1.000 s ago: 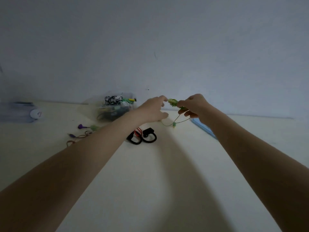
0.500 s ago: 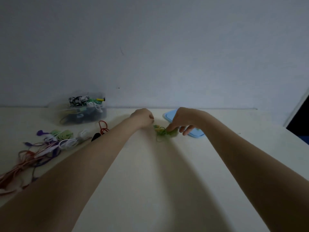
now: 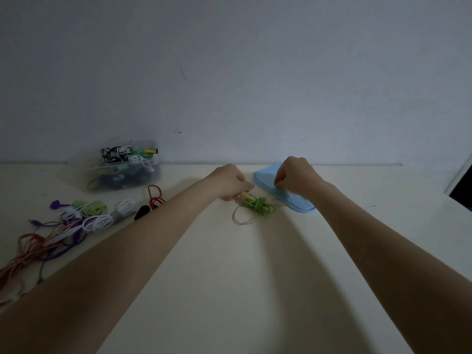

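Works with both arms stretched out over the cream table (image 3: pixel 229 277), on a green earphone cable (image 3: pixel 259 206). With the left hand (image 3: pixel 231 183), fingers curled in and thumb tight against the forefinger, pinches the pale yellow end of that cable just at the left of its tangle. With the right hand (image 3: pixel 296 178), curled likewise into a loose fist a little above the table, nips a very thin strand between thumb and forefinger, both pressed close together, the strand running up to them from the tangle; cannot tell how firm that nip is, given so fine a strand. Leaves the bulk of the cable lying on the table between and just below the two hands, wound into a small knot, with one slack loop trailing toward the camera and another thin run passing rightward along the near edge of a light blue lid (image 3: pixel 301 208). Holds the right hand over that lid, flat on the table just beside the tangle and near the wall. Keeps well apart, at the far left against the wall, a clear plastic box (image 3: pixel 122 172) full of coiled cables; in front of it, a red cable (image 3: pixel 154 195), a black piece (image 3: pixel 142 212), a white coil (image 3: pixel 102 222), a pale green coil (image 3: pixel 92 208), and purple and orange leads (image 3: pixel 58 236) spread loose toward the left edge.
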A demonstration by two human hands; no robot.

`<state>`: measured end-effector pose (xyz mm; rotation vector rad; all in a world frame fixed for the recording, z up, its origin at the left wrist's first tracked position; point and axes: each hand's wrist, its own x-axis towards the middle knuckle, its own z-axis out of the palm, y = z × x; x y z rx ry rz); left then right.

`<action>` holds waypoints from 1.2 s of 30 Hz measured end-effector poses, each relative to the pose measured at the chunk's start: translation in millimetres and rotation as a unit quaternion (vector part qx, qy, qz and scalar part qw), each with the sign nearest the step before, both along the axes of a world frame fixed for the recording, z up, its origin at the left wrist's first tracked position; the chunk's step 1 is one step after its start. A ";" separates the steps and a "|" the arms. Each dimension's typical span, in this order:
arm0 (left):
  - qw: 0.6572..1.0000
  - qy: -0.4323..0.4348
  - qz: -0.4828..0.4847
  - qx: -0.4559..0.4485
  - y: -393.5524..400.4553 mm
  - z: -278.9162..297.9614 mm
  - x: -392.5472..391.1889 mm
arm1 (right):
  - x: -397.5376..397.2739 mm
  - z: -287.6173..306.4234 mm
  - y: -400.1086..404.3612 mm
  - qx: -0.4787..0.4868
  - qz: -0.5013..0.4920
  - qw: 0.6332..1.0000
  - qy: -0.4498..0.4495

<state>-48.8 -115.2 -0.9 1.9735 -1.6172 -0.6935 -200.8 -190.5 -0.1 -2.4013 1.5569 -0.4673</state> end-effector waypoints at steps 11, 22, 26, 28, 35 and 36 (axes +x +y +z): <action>0.993 -0.021 -0.094 0.069 -2.5 7.9 -18.2 | -1.7 -7.2 1.3 -0.051 -0.020 0.998 0.005; 0.989 0.140 -0.042 0.032 1.4 15.0 11.0 | 13.1 0.9 23.1 0.115 0.052 0.913 -0.388; 0.975 0.221 0.024 0.001 -0.1 9.5 24.8 | 23.6 -16.5 19.6 0.111 0.032 0.932 -0.343; 0.969 0.239 0.048 -0.031 -1.6 4.3 25.0 | 28.6 -21.7 18.3 0.079 0.028 0.940 -0.332; 0.954 0.228 0.094 -0.172 -14.0 -21.1 18.0 | 34.3 -29.1 13.8 -0.015 -0.004 0.904 -0.428; 0.955 0.214 0.096 -0.181 -15.5 -23.7 16.7 | 35.4 -29.9 13.7 -0.013 0.000 0.898 -0.440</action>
